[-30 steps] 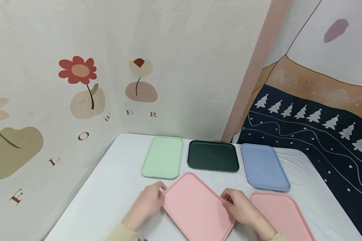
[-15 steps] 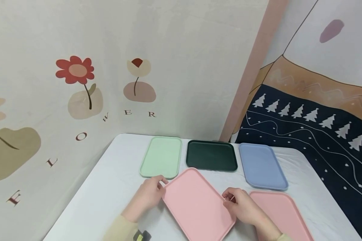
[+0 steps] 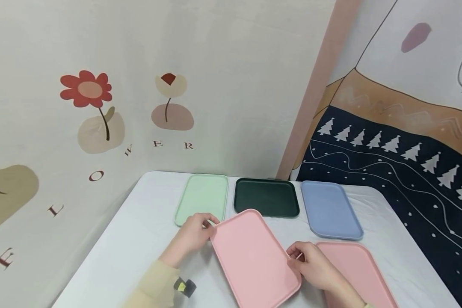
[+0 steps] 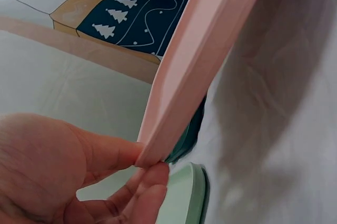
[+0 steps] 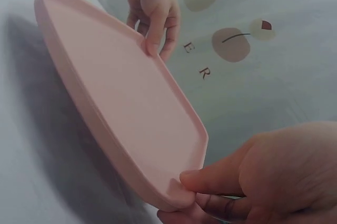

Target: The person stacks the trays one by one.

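Both hands hold a pink tray [image 3: 254, 261] raised over the white table, its shadow falling on the cloth. My left hand [image 3: 195, 233] pinches the rim on the left, thumb on top and fingers beneath, as the left wrist view shows. On the opposite side my right hand [image 3: 312, 263] pinches the rim [image 5: 184, 195] between thumb and fingers. A second pink tray [image 3: 354, 269] lies flat at the right, partly covered by my right forearm. Just beyond my left hand lies a light green tray [image 3: 202, 197].
A dark green tray [image 3: 267, 197] and a blue tray [image 3: 332, 209] lie along the back of the white-covered table [image 3: 131, 239]. A flower-printed wall [image 3: 231, 107] rises behind. A small dark device with a yellow patch [image 3: 185, 287] sits at my left wrist.
The held pink tray has turned slightly clockwise, and its far corner has moved up in the view. My left hand has moved forward with it; the right keeps its grip. The head view has shifted slightly rightward.
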Tool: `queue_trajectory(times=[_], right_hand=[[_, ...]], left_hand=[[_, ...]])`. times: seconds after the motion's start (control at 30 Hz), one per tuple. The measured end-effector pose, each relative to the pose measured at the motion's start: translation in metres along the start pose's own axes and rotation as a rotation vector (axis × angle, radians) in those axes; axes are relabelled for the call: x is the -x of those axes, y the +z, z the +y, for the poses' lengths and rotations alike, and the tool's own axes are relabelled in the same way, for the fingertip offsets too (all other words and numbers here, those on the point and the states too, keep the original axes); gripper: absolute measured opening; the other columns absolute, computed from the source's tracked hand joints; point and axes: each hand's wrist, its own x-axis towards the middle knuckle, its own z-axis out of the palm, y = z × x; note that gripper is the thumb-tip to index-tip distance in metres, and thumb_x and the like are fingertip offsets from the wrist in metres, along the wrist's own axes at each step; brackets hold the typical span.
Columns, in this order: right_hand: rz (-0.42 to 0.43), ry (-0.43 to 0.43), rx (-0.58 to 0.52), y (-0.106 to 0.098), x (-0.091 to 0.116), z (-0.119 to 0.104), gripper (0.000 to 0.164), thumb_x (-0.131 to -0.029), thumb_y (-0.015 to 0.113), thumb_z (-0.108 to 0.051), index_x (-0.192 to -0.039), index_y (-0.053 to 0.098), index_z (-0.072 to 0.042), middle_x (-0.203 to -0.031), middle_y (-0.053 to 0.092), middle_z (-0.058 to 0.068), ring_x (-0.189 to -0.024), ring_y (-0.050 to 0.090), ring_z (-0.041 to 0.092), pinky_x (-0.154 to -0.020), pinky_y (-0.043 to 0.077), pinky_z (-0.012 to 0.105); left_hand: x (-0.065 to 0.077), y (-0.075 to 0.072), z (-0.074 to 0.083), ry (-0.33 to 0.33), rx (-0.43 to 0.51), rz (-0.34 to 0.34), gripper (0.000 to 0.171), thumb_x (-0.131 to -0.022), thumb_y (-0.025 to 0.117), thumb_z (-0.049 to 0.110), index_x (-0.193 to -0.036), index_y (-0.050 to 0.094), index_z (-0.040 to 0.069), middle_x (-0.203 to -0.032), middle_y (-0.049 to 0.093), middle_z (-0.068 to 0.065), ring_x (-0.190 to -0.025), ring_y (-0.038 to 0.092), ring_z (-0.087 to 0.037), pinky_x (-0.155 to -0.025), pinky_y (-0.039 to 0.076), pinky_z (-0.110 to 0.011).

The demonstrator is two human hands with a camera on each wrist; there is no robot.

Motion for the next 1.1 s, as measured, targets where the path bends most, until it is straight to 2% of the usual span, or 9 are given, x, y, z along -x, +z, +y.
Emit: queue_trajectory(times=[0.13,0.27,0.43,0.57,0.67,0.73,0.83,1.1], right_hand=[[0.05,-0.026,-0.015,0.001,0.002,0.0,0.008,-0.093,0.07,0.003,-0.101,0.071,0.001,-0.087,0.064,0.003,-0.073,0.059,0.012,-0.057,0.053,0.026],[0.125,-0.015,-0.016,0.002,0.003,0.001,0.009,-0.092,0.07,0.005,-0.099,0.071,-0.001,-0.086,0.064,0.003,-0.073,0.06,0.012,-0.059,0.053,0.026],[0.192,0.021,-0.014,0.003,0.003,0.0,0.011,-0.092,0.07,0.007,-0.097,0.071,-0.003,-0.084,0.064,0.003,-0.07,0.058,0.014,-0.057,0.051,0.026],[0.234,0.055,-0.023,0.005,0.004,0.0,0.012,-0.091,0.07,0.009,-0.095,0.07,-0.002,-0.082,0.062,0.004,-0.066,0.055,0.014,-0.056,0.049,0.026],[0.249,0.076,-0.043,0.006,0.004,0.001,0.011,-0.091,0.07,0.009,-0.096,0.07,-0.001,-0.082,0.061,0.004,-0.064,0.053,0.014,-0.055,0.048,0.025],[0.257,0.091,-0.05,0.006,0.005,0.001,0.011,-0.092,0.069,0.009,-0.097,0.07,-0.001,-0.082,0.061,0.004,-0.064,0.053,0.014,-0.054,0.047,0.025],[0.273,0.094,-0.057,0.007,0.006,0.001,0.012,-0.092,0.069,0.009,-0.097,0.071,-0.001,-0.082,0.061,0.004,-0.064,0.053,0.014,-0.053,0.047,0.025],[0.307,0.12,-0.083,0.008,0.009,0.0,0.013,-0.09,0.069,0.012,-0.096,0.071,0.0,-0.081,0.062,0.005,-0.063,0.054,0.015,-0.052,0.047,0.024]], left_hand=[[-0.004,0.003,-0.001,0.01,0.036,0.053,0.013,-0.097,0.069,0.006,-0.104,0.077,0.014,-0.088,0.069,-0.001,-0.065,0.064,-0.015,-0.058,0.054,-0.031],[-0.006,0.007,-0.003,0.022,0.156,0.112,0.012,-0.098,0.071,0.007,-0.109,0.076,0.009,-0.092,0.069,-0.002,-0.067,0.068,-0.022,-0.055,0.057,-0.032],[-0.004,0.018,-0.006,-0.026,0.346,0.166,0.03,-0.1,0.072,0.013,-0.127,0.068,0.0,-0.104,0.067,-0.011,-0.081,0.071,-0.026,-0.056,0.063,-0.036],[0.004,0.031,-0.005,-0.127,0.538,0.116,0.048,-0.101,0.073,0.018,-0.138,0.055,-0.007,-0.114,0.063,-0.018,-0.091,0.073,-0.027,-0.061,0.065,-0.041],[0.01,0.041,-0.004,-0.184,0.674,0.056,0.053,-0.102,0.071,0.016,-0.142,0.047,-0.01,-0.117,0.062,-0.021,-0.093,0.074,-0.03,-0.067,0.066,-0.044],[0.013,0.045,-0.002,-0.2,0.738,0.031,0.054,-0.102,0.069,0.013,-0.144,0.043,-0.01,-0.119,0.061,-0.022,-0.094,0.073,-0.03,-0.071,0.066,-0.045],[0.014,0.048,0.001,-0.197,0.79,0.018,0.053,-0.103,0.066,0.008,-0.145,0.041,-0.01,-0.121,0.06,-0.023,-0.096,0.073,-0.029,-0.074,0.066,-0.045],[0.009,0.048,0.007,-0.195,0.811,0.035,0.048,-0.102,0.065,0.006,-0.144,0.045,-0.006,-0.12,0.059,-0.022,-0.091,0.074,-0.026,-0.076,0.066,-0.043]])
